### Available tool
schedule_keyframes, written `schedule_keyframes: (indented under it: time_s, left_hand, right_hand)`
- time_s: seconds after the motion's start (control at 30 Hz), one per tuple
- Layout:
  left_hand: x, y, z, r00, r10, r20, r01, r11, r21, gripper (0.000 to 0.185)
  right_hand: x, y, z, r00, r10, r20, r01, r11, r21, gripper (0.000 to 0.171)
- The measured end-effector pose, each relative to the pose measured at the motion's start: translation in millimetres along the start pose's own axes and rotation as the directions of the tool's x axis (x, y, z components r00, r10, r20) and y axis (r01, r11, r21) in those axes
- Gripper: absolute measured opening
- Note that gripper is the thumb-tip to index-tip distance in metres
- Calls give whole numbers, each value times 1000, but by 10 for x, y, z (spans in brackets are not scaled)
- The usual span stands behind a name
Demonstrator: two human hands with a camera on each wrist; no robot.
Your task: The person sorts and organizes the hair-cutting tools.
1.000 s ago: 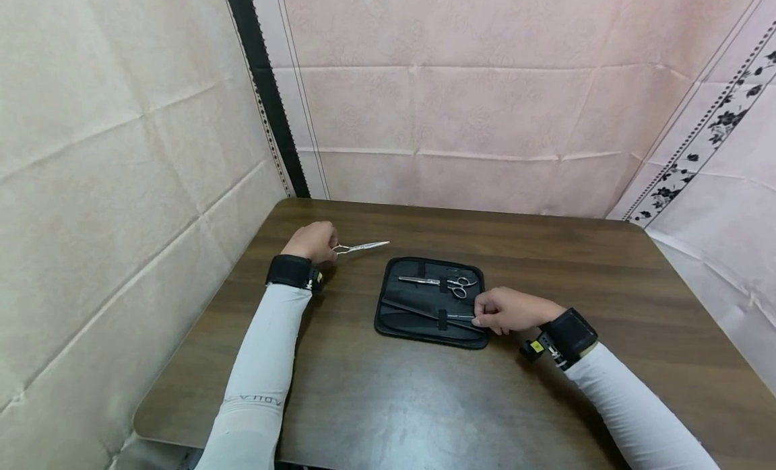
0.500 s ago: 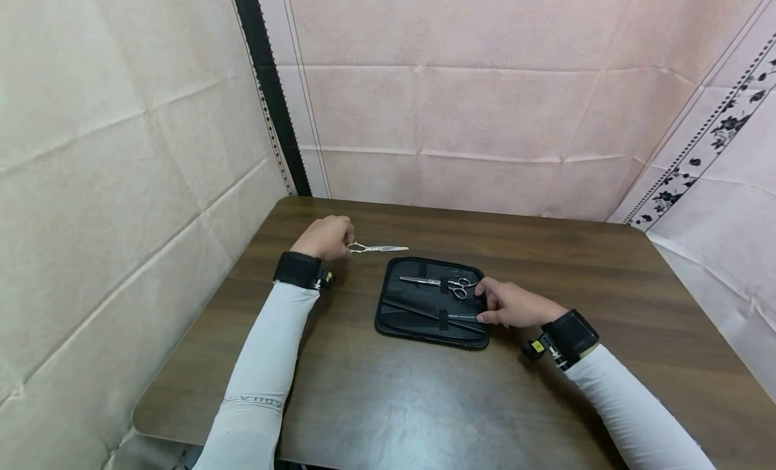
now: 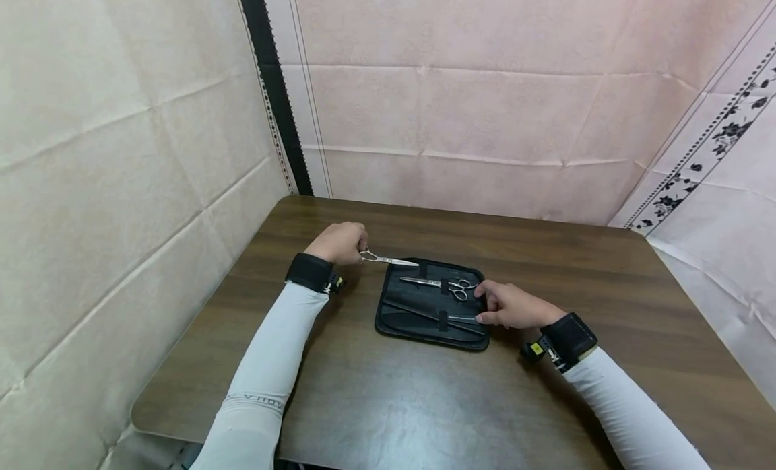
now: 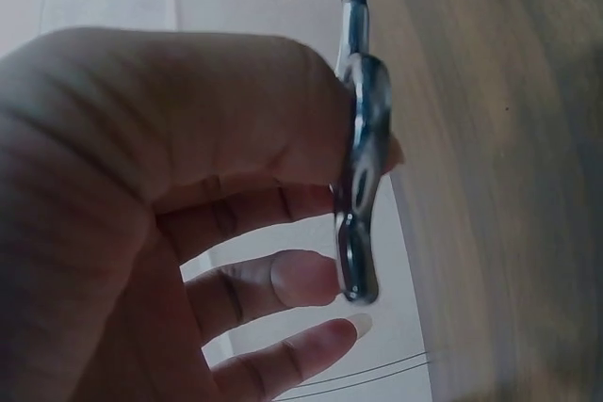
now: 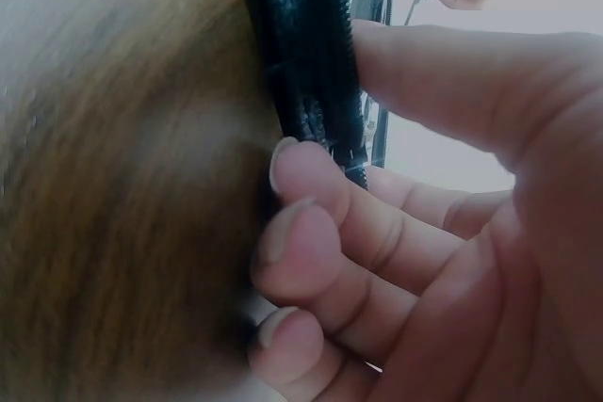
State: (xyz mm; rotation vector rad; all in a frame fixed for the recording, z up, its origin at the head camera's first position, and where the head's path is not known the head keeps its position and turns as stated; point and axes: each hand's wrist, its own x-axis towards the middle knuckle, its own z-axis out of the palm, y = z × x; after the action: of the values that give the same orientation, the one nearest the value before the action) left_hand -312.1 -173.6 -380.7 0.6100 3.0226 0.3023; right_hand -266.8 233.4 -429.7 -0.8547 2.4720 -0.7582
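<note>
left hand (image 3: 341, 243): my fingers pinch the scissors (image 3: 388, 259) by the handle rings, blades pointing right over the case's far left corner.
right hand (image 3: 512, 306): thumb and fingers pinch the open black case (image 3: 418, 308) at its right edge, steadying it on the surface (image 3: 388, 403).

**A screened-off tabletop booth, probably a recording setup**

A dark wood-grain table (image 3: 424, 403) is standing in a tight corner, and creased sheets of thin fabric are hanging as walls on the left, far and right sides. The left sheet (image 3: 109, 174) is showing beige, the far sheet (image 3: 473, 106) pale pink, and the right sheet (image 3: 721, 140) is carrying a black floral border. A black strip (image 3: 275, 99) is running down the far left corner where two sheets are meeting. Fold lines are crossing every sheet, so these are likely drapes rather than built walls. No furniture beyond the table is showing in this cramped enclosure.
</note>
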Motion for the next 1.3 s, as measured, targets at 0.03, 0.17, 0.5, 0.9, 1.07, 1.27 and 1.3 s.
schedule_keyframes:
  time_s: [0.03,0.17,0.5,0.9,1.07,1.27,1.3]
  left_hand:
    - [6,7,8,1000,-2,4,2,1000,3,10]
    - [27,22,51,1000,-11,19,11,1000,-1,12]
    - [63,46,121,1000,-2,24,2,1000,6,8]
    - [96,118,176,1000,16,27,-17,999,36,7]
    - [98,178,204,1000,8,15,-9,999,30,9]
    - [125,245,249,999,-37,-1,37,999,22,11]
    - [131,252,261,999,-44,-5,44,999,18,11]
  right_hand:
    - [-2,0,0,1000,0,1,0,1000,0,52]
    - [-13,-3,-8,1000,2,1,-2,1000,13,53]
    - [-2,7,6,1000,15,1,-15,1000,10,53]
    - [2,4,0,1000,8,-4,-8,1000,10,52]
    - [-12,29,8,1000,-12,-7,12,1000,13,51]
    - [-22,37,13,999,-43,-14,43,999,14,50]
    - [-22,39,14,999,-43,-14,43,999,15,50]
